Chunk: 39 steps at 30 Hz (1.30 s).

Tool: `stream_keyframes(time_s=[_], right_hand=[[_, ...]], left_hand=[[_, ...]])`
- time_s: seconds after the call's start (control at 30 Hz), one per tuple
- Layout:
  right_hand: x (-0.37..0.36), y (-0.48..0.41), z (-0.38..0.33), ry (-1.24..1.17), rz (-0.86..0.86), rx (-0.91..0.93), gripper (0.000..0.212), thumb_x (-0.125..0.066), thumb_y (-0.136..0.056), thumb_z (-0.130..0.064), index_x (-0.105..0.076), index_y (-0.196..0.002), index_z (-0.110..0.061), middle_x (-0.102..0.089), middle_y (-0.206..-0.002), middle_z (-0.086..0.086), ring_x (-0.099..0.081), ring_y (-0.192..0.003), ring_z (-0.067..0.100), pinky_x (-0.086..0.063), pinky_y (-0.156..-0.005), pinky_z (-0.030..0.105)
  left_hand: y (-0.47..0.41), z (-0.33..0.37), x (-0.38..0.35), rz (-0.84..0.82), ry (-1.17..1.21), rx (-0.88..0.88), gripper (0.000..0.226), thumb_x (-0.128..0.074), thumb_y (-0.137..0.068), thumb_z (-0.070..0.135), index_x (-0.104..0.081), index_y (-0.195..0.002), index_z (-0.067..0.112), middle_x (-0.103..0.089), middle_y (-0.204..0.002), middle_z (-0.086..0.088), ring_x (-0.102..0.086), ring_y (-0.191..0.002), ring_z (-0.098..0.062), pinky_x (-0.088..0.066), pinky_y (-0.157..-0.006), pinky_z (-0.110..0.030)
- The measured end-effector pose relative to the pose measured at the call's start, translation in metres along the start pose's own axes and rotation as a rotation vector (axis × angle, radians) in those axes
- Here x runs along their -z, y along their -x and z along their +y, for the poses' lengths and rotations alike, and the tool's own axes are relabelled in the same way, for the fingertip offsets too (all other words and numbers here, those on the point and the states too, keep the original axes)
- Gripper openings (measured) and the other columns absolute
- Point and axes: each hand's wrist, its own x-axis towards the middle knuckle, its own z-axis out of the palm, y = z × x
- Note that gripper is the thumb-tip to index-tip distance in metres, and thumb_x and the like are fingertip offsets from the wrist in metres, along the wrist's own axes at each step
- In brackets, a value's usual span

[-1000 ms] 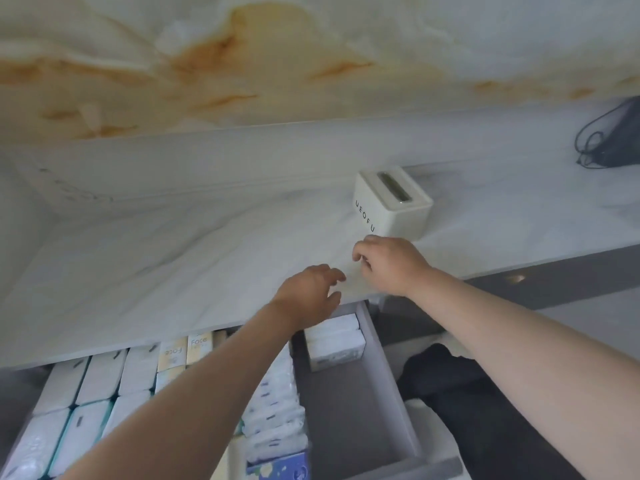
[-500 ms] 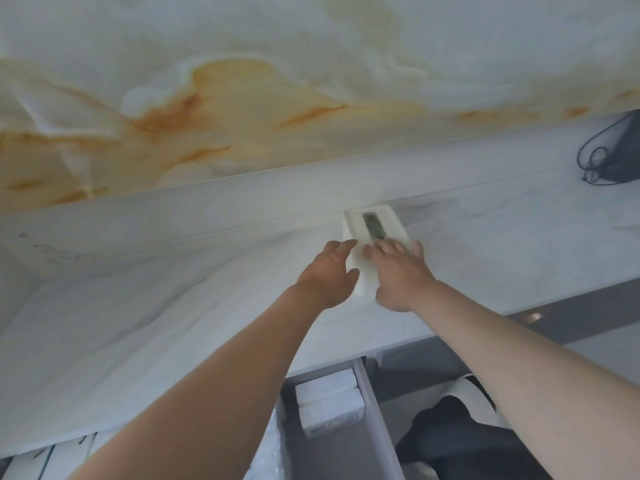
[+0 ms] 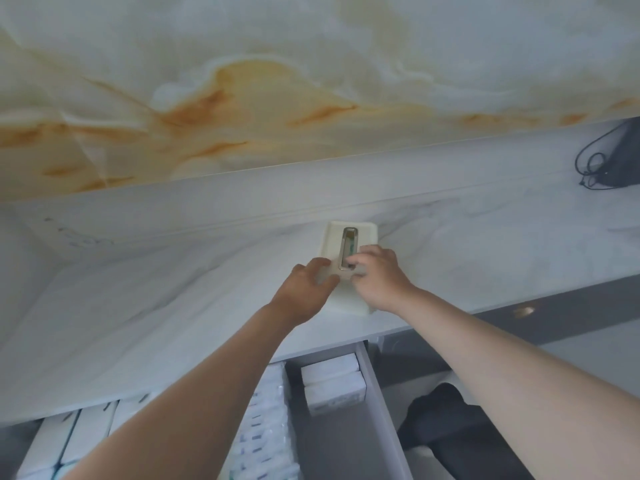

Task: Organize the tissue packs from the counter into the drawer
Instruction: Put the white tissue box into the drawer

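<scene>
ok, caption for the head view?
On the counter, left hand and right hand grip the white tissue box; open drawer of tissue packs below.

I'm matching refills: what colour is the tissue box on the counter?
The tissue box is cream white, with a silvery-rimmed slot; the head view shows it best.

Bare counter (image 3: 138, 306) is lying open on both sides of the tissue box (image 3: 349, 237), the wall (image 3: 242, 98) is closing in behind it, and the drawer (image 3: 346, 445) is showing free grey floor before two stacked packs (image 3: 332, 379).
</scene>
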Motion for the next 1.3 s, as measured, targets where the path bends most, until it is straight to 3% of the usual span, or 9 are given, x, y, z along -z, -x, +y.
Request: stream_keyframes(time_s=[0.1, 0.2, 0.37, 0.5, 0.63, 0.77, 0.93, 1.07, 1.3], right_hand=[[-0.003, 0.015, -0.013, -0.069, 0.022, 0.047, 0.044, -0.049, -0.092, -0.007, -0.064, -0.129, -0.025, -0.051, -0.136, 0.000, -0.033, -0.132, 0.023, -0.028, -0.112, 0.030], [-0.010, 0.025, -0.025, -0.151, -0.042, 0.078, 0.051, -0.048, -0.086, 0.003, -0.067, -0.126, -0.023, -0.057, -0.136, -0.001, -0.047, -0.132, 0.015, -0.032, -0.108, 0.018], [-0.013, 0.035, -0.036, -0.166, -0.053, 0.107, 0.053, -0.044, -0.086, 0.007, -0.068, -0.120, -0.026, -0.058, -0.134, -0.006, -0.051, -0.127, 0.009, -0.032, -0.101, 0.014], [-0.015, 0.024, -0.035, -0.155, 0.080, -0.126, 0.038, -0.051, -0.096, -0.021, -0.052, -0.134, -0.022, -0.048, -0.138, 0.003, -0.055, -0.116, 0.022, -0.043, -0.086, 0.027], [-0.031, 0.019, -0.046, -0.441, -0.199, -0.514, 0.064, -0.043, -0.092, -0.058, -0.032, -0.144, -0.023, -0.051, -0.136, 0.004, -0.053, -0.114, 0.030, -0.053, -0.086, 0.046], [-0.049, 0.013, -0.052, -0.558, -0.135, -0.538, 0.055, -0.039, -0.091, -0.049, -0.038, -0.137, -0.018, -0.058, -0.117, 0.007, -0.058, -0.105, 0.031, -0.051, -0.095, 0.047], [-0.061, 0.032, -0.060, -0.640, -0.132, -0.566, 0.038, -0.044, -0.091, -0.041, -0.041, -0.123, -0.019, -0.058, -0.108, 0.006, -0.058, -0.091, 0.023, -0.045, -0.065, 0.031], [-0.067, 0.059, -0.062, -0.703, -0.126, -0.608, 0.039, -0.051, -0.088, -0.047, -0.042, -0.119, -0.026, -0.054, -0.116, 0.005, -0.055, -0.091, 0.020, -0.036, -0.057, 0.031], [-0.071, 0.095, -0.061, -0.801, -0.228, -0.528, 0.041, -0.055, -0.083, -0.049, -0.046, -0.121, -0.034, -0.064, -0.114, 0.007, -0.065, -0.098, 0.030, -0.052, -0.075, 0.048]], left_hand=[[0.015, -0.014, 0.012, 0.059, -0.028, 0.050, 0.056, -0.052, -0.089, 0.061, -0.040, -0.138, 0.036, -0.044, -0.131, -0.008, -0.057, -0.105, -0.024, -0.048, -0.093, -0.036], [0.029, -0.022, 0.019, 0.095, -0.133, 0.066, 0.076, -0.058, -0.080, 0.070, -0.038, -0.141, 0.029, -0.024, -0.150, -0.004, -0.032, -0.134, -0.028, -0.041, -0.104, -0.042], [0.039, -0.029, 0.025, 0.085, -0.317, 0.107, 0.098, -0.066, -0.064, 0.077, -0.028, -0.142, 0.031, -0.014, -0.149, -0.003, -0.021, -0.137, -0.026, -0.040, -0.103, -0.041], [0.039, -0.033, 0.030, 0.119, -0.278, 0.104, 0.094, -0.072, -0.061, 0.069, -0.032, -0.138, 0.032, -0.031, -0.133, -0.003, -0.031, -0.125, -0.023, -0.041, -0.097, -0.036], [0.041, -0.047, 0.034, 0.016, -0.360, -0.001, 0.073, -0.040, -0.075, 0.087, -0.033, -0.135, 0.048, -0.034, -0.133, 0.000, -0.038, -0.122, -0.025, -0.042, -0.098, -0.039], [0.038, -0.049, 0.038, 0.098, 0.069, 0.169, 0.060, -0.041, -0.092, 0.065, -0.030, -0.141, 0.032, -0.056, -0.121, -0.009, -0.059, -0.101, -0.025, -0.047, -0.086, -0.037], [0.045, -0.050, 0.037, 0.098, 0.296, 0.312, 0.051, -0.057, -0.087, 0.044, -0.028, -0.126, 0.029, -0.058, -0.117, -0.010, -0.062, -0.096, -0.026, -0.053, -0.090, -0.043], [0.064, -0.052, 0.038, 0.044, 0.295, 0.340, 0.053, -0.054, -0.092, 0.036, -0.021, -0.134, 0.032, -0.061, -0.105, -0.009, -0.062, -0.092, -0.029, -0.053, -0.089, -0.044], [0.124, -0.062, 0.035, 0.044, 0.482, 0.274, 0.068, -0.057, -0.094, 0.032, -0.014, -0.146, 0.047, -0.063, -0.101, 0.000, -0.064, -0.089, -0.021, -0.054, -0.070, -0.034]])
